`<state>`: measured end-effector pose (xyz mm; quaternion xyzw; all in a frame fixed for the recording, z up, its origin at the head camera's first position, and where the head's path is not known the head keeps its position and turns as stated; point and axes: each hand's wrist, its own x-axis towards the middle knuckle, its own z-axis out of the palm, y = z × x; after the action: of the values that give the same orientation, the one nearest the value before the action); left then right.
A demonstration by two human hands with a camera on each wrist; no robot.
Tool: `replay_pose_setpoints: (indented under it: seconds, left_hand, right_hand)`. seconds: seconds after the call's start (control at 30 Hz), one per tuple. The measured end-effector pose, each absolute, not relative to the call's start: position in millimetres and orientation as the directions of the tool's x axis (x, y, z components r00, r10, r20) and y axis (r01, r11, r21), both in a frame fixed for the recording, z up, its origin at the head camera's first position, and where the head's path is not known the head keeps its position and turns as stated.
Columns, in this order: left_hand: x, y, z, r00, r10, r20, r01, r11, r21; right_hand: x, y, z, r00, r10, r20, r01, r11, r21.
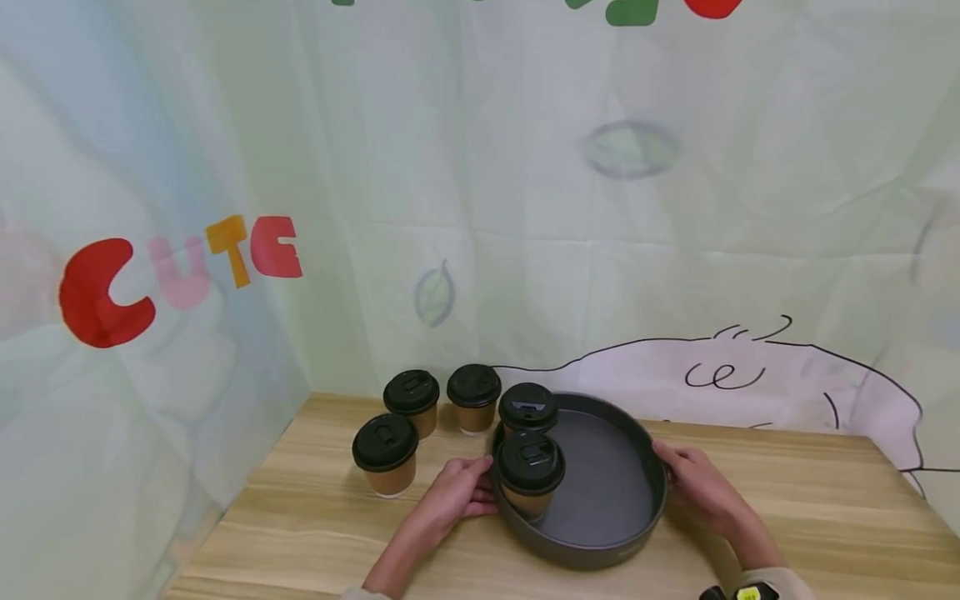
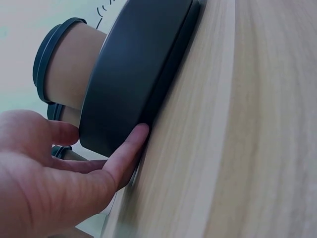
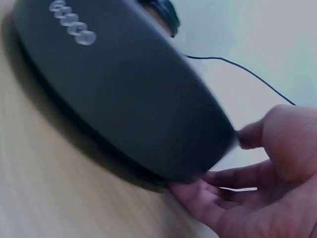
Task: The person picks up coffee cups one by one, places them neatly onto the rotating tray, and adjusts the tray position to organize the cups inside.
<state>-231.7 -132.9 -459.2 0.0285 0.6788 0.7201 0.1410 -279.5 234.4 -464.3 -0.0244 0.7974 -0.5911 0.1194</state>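
A round dark grey pan (image 1: 603,475) with a low wall is held between both hands, close over the wooden table. My left hand (image 1: 459,492) grips its left side, thumb at the rim and fingers against the lower wall in the left wrist view. On the opposite side my right hand (image 1: 701,483) holds the wall, with the thumb at the rim and fingertips (image 3: 185,191) at the bottom edge. Inside the pan, along its left, stand two brown paper cups with black lids, a front cup (image 1: 531,475) and a back cup (image 1: 528,408).
Three more lidded paper cups stand left of the pan: a near cup (image 1: 386,454), one behind it (image 1: 412,402) and another cup (image 1: 475,397) by the back edge. A printed curtain (image 1: 480,250) hangs behind the wooden table (image 1: 300,533) and along its left.
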Motion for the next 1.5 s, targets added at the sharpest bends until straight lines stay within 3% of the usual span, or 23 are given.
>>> replay_pose_setpoints:
  seconds: [0.1,0.23,0.37,0.67,0.8,1.07,1.13,1.33,1.5]
  left_hand:
    - [-232,-133,-460,-0.96,0.234,-0.153,-0.166,-0.035,0.985]
    - [-232,-134,-461,-0.961,0.225,-0.163,-0.172,-0.022,0.985]
    - [-233,-134,-461,-0.959,0.223,-0.174,-0.182,-0.014,0.983]
    - [-234,-134,-463,-0.96,0.211,-0.182,-0.191,-0.02,0.981]
    - [-235,-134,-462,-0.96,0.214,-0.182,-0.191,-0.024,0.981]
    - [-234,-134,-461,-0.957,0.228,-0.182,-0.19,-0.016,0.982]
    - [-235,-134,-461,-0.957,0.226,-0.184,-0.193,-0.019,0.981]
    - [-236,-133,-463,-0.957,0.224,-0.182,-0.193,-0.024,0.981]
    - [-236,-131,-464,-0.958,0.225,-0.179,-0.189,-0.025,0.982]
  right_hand:
    - [-280,245,-463,-0.927,-0.322,-0.191,0.126,0.214,-0.969]
    - [-278,262,-463,-0.803,-0.547,-0.235,0.218,0.097,-0.971]
    - [-274,273,-463,-0.723,-0.631,-0.281,0.274,0.112,-0.955]
    - [-280,252,-466,-0.898,-0.383,-0.216,0.176,0.136,-0.975]
    - [-281,252,-465,-0.887,-0.413,-0.204,0.161,0.137,-0.977]
    - [-276,272,-462,-0.759,-0.589,-0.278,0.235,0.151,-0.96]
    - [-277,272,-462,-0.768,-0.581,-0.27,0.231,0.142,-0.962]
    - [-282,258,-467,-0.889,-0.411,-0.203,0.164,0.128,-0.978]
    - [-281,257,-468,-0.888,-0.413,-0.204,0.166,0.126,-0.978]
